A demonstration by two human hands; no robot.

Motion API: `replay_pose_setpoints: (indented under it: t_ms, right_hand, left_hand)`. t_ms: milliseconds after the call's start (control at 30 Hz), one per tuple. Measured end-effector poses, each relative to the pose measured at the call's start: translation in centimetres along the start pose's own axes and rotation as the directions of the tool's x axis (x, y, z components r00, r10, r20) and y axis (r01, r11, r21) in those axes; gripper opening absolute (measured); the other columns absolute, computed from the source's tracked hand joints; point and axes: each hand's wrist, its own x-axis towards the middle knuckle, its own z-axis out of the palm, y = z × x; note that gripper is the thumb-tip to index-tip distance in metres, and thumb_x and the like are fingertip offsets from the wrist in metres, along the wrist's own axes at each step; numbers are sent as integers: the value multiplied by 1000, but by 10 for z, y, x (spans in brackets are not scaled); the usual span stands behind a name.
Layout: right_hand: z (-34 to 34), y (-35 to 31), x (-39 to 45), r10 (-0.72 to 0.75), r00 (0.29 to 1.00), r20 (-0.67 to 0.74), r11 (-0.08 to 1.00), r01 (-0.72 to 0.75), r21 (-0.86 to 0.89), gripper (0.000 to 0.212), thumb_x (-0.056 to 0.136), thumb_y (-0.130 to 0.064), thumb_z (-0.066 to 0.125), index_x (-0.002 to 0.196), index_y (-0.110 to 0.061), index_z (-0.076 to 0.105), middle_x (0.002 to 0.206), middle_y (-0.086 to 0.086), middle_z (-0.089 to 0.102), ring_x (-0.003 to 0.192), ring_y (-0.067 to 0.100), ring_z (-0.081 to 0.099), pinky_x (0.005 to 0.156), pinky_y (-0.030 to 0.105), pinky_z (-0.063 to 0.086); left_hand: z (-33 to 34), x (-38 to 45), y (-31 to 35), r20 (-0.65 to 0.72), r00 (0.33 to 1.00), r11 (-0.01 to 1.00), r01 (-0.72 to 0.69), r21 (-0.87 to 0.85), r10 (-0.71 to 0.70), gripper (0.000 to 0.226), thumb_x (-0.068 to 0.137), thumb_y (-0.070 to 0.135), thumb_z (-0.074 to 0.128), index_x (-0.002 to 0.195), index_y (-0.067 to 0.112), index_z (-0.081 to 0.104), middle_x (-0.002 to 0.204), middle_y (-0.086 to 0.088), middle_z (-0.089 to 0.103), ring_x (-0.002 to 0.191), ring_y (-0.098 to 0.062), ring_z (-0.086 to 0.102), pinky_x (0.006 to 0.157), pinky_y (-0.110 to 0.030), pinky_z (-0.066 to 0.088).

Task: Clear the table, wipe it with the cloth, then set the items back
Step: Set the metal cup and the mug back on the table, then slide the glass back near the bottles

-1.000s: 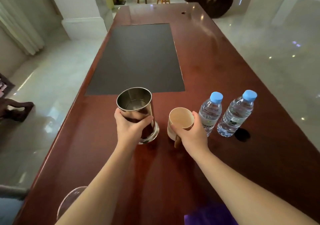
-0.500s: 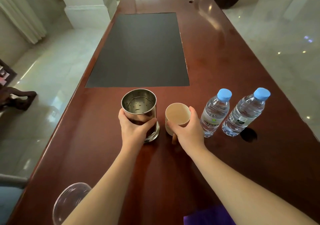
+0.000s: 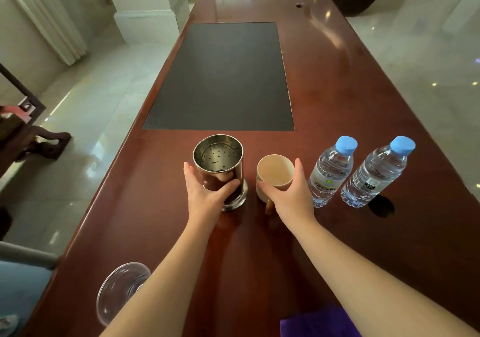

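A steel canister (image 3: 220, 160) with a perforated insert stands on the red-brown table (image 3: 350, 90). My left hand (image 3: 205, 193) cups it from the near left, thumb on its front and fingers straightened along its side. Just to its right stands a beige cup (image 3: 275, 173) with a small wooden handle. My right hand (image 3: 291, 193) holds this cup from the near right, with the thumb across its front. Two water bottles (image 3: 331, 173) (image 3: 374, 175) with blue caps stand to the right of the cup. A corner of the purple cloth (image 3: 319, 323) shows at the bottom edge.
A black mat (image 3: 220, 77) covers the table's middle beyond the items. A clear plastic cup (image 3: 119, 290) sits at the near left edge, partly behind my left forearm. Pale tiled floor lies on both sides, and stools stand past the far end.
The canister and cup have come down upright onto the table. The fingers of both hands have straightened and loosened around them. The camera has tilted and shifted.
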Motion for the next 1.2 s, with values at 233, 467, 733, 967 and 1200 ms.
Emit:
replay_pose_setpoints:
  t_ms: [233,467,733,967,1200]
  right_hand:
    - [-1,-7,-18,-35,995,-98,999,34,-9,100,74,-48,77,152,-18,23,153,1,39,139,20,36,110,33,30]
    - [-7,-16,-42,-115,986,-120,993,115,-14,79,77,-38,77,144,-19,39,140,2,52,127,20,48,97,30,36]
    - [-24,2,-68,-40,998,-52,997,36,-63,88,81,-44,73,150,-10,31,153,10,39,140,25,36,112,40,31]
    - [-27,23,-100,13,1000,5,996,-13,-90,83,80,-41,75,148,-13,37,149,12,44,136,25,43,110,41,34]
    - [-16,39,-146,93,986,137,990,-77,-120,60,79,-38,77,131,-15,58,118,3,66,107,18,62,96,37,47]
  left_hand:
    - [-33,-10,22,-106,994,984,-20,177,39,112,68,51,81,153,21,14,159,0,18,144,-12,21,106,-23,21]
    - [-92,-53,41,-134,985,980,-81,183,106,89,71,54,77,145,28,35,150,7,38,132,-9,39,108,-32,35]
    - [-187,-141,13,-213,943,879,-137,456,257,70,64,57,73,127,39,51,127,16,49,119,1,45,101,-29,36]
    - [-197,-180,-34,-227,974,932,69,356,14,131,48,57,88,152,19,18,158,-4,24,143,-16,27,116,-46,28]
    - [-178,-176,-52,-225,974,931,109,349,-30,128,54,42,92,153,17,14,156,-4,27,142,-15,28,116,-36,25]
